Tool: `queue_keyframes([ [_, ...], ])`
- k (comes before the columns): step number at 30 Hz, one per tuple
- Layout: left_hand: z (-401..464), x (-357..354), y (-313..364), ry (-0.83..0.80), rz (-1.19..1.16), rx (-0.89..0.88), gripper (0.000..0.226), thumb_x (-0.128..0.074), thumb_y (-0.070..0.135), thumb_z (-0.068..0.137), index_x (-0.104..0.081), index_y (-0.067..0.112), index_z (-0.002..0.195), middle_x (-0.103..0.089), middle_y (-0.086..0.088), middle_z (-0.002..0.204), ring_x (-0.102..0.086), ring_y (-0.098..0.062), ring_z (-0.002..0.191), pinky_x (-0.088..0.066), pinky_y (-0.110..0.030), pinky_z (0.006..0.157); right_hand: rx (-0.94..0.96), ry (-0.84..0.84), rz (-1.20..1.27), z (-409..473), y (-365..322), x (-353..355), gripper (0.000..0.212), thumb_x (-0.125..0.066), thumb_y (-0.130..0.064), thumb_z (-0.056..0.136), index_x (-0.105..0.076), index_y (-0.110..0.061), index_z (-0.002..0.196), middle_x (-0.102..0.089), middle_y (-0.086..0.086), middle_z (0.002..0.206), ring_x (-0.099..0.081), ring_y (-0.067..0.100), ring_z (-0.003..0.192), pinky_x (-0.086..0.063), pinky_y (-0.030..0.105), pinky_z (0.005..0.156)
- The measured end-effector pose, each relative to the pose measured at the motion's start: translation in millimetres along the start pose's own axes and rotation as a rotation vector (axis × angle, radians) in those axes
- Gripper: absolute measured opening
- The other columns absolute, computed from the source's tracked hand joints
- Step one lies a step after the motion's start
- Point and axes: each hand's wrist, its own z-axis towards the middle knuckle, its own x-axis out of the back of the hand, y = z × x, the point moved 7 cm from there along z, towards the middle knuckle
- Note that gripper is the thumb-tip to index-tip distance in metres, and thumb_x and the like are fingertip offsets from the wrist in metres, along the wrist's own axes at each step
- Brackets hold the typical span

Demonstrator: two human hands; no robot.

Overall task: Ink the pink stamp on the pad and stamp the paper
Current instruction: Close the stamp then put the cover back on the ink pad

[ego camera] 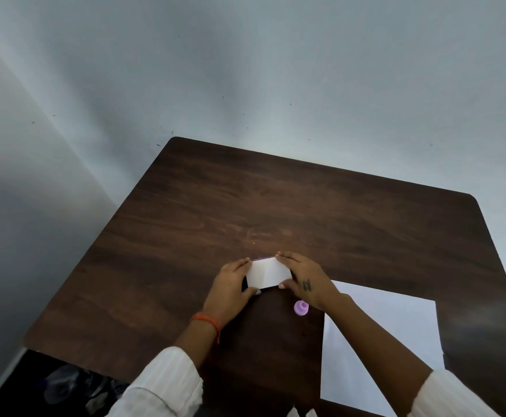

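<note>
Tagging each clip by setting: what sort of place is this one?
Probably a plain room indoors, at a small desk or study table: a dark wooden table pushed against bare pale walls, with only a sheet of paper, a pink stamp and a small white case on it.

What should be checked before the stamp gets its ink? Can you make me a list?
1. Ink pad box held steady: ok, the left hand and right hand grip its two ends.
2. Ink surface uncovered: cannot tell, only a white top shows with a purple edge behind.
3. Pink stamp within reach: ok, it stands on the table just below the right hand.
4. A hand free to lift the stamp: not ok, both are on the box.
5. Paper laid out ready: ok, flat to the right, partly under the right forearm.
</note>
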Motion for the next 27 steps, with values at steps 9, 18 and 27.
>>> queue_keyframes([
  [9,0.8,-5.4,-2.3,-0.009,0.017,0.011,0.069,-0.066,0.03,0.081,-0.031,0.016,0.139,-0.033,0.0,0.149,-0.027,-0.016,0.135,-0.022,-0.028,0.111,-0.014,-0.011,0.016,2.1,5.0,-4.6,0.064,-0.064,-0.02,0.083,-0.032,-0.016,0.139,-0.034,0.003,0.149,-0.032,0.019,0.135,-0.027,0.03,0.111],
  [18,2.6,-5.0,-3.5,-0.02,0.014,0.012,0.069,-0.067,0.029,0.079,-0.034,0.016,0.138,-0.025,0.0,0.153,-0.025,-0.019,0.137,-0.023,-0.033,0.113,-0.014,-0.039,-0.033,7.7,4.0,-1.9,0.065,-0.065,-0.022,0.082,-0.034,-0.016,0.138,-0.031,0.002,0.151,-0.029,0.021,0.137,-0.026,0.034,0.113],
  [27,3.4,-5.2,-5.5,-0.023,0.008,0.012,0.067,-0.067,0.032,0.079,-0.036,0.017,0.137,-0.032,0.001,0.15,-0.029,-0.016,0.136,-0.024,-0.032,0.113,-0.011,-0.053,-0.055,8.5,4.4,-2.5,0.065,-0.064,-0.025,0.083,-0.032,-0.018,0.139,-0.03,0.002,0.151,-0.028,0.021,0.137,-0.025,0.034,0.113],
])
